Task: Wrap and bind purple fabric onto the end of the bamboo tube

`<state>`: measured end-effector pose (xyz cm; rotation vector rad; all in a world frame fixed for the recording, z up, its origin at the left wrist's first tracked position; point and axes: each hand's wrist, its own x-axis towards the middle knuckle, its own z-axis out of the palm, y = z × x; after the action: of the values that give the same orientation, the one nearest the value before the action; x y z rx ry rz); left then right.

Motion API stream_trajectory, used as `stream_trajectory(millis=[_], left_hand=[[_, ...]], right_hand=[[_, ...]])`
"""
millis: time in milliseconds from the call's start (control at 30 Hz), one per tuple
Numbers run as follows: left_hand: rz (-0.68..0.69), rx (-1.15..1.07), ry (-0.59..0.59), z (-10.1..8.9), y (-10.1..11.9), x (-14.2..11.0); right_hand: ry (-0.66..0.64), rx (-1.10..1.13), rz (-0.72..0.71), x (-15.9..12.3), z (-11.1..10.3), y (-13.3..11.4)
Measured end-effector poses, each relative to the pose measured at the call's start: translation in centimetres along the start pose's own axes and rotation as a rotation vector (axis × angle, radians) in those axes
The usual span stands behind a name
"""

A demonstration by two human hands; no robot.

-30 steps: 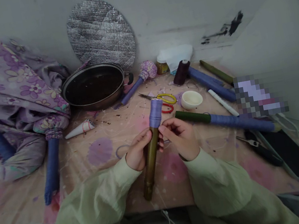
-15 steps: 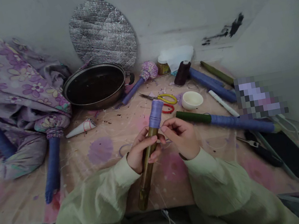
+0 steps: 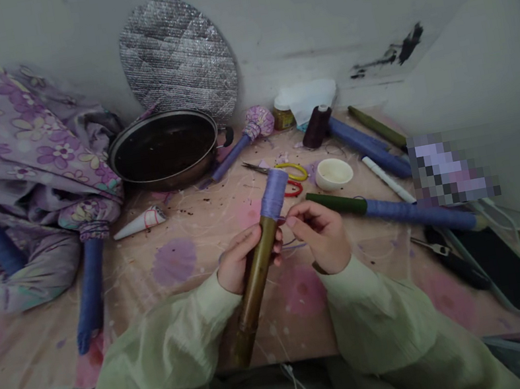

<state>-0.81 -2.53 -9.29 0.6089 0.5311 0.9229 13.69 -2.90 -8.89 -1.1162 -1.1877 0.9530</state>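
A brown-green bamboo tube point(image 3: 257, 279) slants up and away from me, its upper end wound with purple cord point(image 3: 274, 196). My left hand point(image 3: 235, 264) is wrapped round the tube just below the winding, thumb on top. Close by on the right, my right hand point(image 3: 324, 238) has thumb and forefinger pinched on the cord where it leaves the lower edge of the winding. A loose stretch of cord lies on the cloth beneath that hand. Beyond the wound end are scissors with one yellow and one red handle point(image 3: 292, 171).
A dark pan point(image 3: 166, 147) stands at the back beside a silver round mat point(image 3: 179, 61). A white bowl point(image 3: 333, 173), thread cone point(image 3: 317, 127) and purple-wrapped bamboo point(image 3: 414, 211) lie right. Floral cloth with purple-wrapped handles point(image 3: 91, 284) is left; a phone point(image 3: 504, 265) lies front right.
The tube has turned about its length and its wound end has shifted slightly right. My left fingers have changed their grip on it. My right hand keeps pinching the cord beside the winding.
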Motion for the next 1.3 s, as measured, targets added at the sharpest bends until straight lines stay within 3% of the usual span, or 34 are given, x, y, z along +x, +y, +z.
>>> stream_trajectory(millis=[367, 600, 733, 1067, 1300], left_hand=[[0.017, 0.061, 0.025, 0.09, -0.32, 0.15], [-0.098, -0.095, -0.053, 0.34, 0.09, -0.04], [-0.075, -0.081, -0.082, 0.22, 0.15, -0.16], [0.032, -0.015, -0.005, 0.21, -0.04, 0.08], [0.030, 0.044, 0.040, -0.02, -0.17, 0.30]], right_hand=[[0.072, 0.011, 0.004, 0.01, 0.40, -0.42], [0.017, 0.047, 0.027, -0.16, 0.78, 0.16], [-0.014, 0.051, 0.036, -0.21, 0.88, 0.19], [0.019, -0.017, 0.014, 0.05, 0.67, 0.33], [-0.011, 0.101, 0.042, -0.12, 0.56, 0.28]])
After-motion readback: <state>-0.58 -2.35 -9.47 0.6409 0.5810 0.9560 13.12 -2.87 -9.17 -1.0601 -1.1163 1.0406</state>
